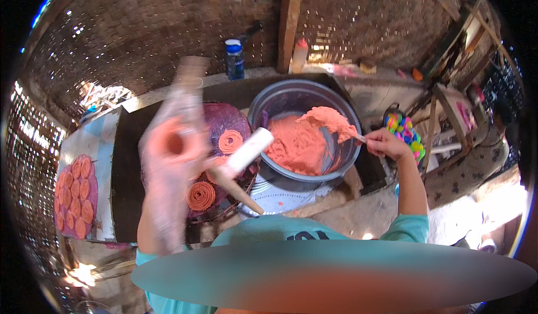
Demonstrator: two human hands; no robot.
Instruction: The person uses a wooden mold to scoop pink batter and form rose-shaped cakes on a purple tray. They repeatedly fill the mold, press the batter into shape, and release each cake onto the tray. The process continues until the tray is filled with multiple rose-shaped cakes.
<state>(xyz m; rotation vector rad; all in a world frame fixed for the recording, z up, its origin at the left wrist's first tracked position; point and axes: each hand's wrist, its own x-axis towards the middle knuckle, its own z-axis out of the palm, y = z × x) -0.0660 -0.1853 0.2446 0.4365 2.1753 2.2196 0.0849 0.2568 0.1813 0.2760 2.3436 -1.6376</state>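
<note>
1. Pinching the spatula (361, 138), the right hand (386, 144) holds orange paste (330, 121) above the basin (350, 102); keep the heap level.
2. Left hand (158, 149), blurred at the plastic bag (180, 112): grip cannot be told; best kept steady.

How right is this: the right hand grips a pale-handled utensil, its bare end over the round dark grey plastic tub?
Not bare: the head view shows orange paste heaped on that end. The right hand grips the pale-handled utensil, its end over the round dark grey plastic tub.
</note>
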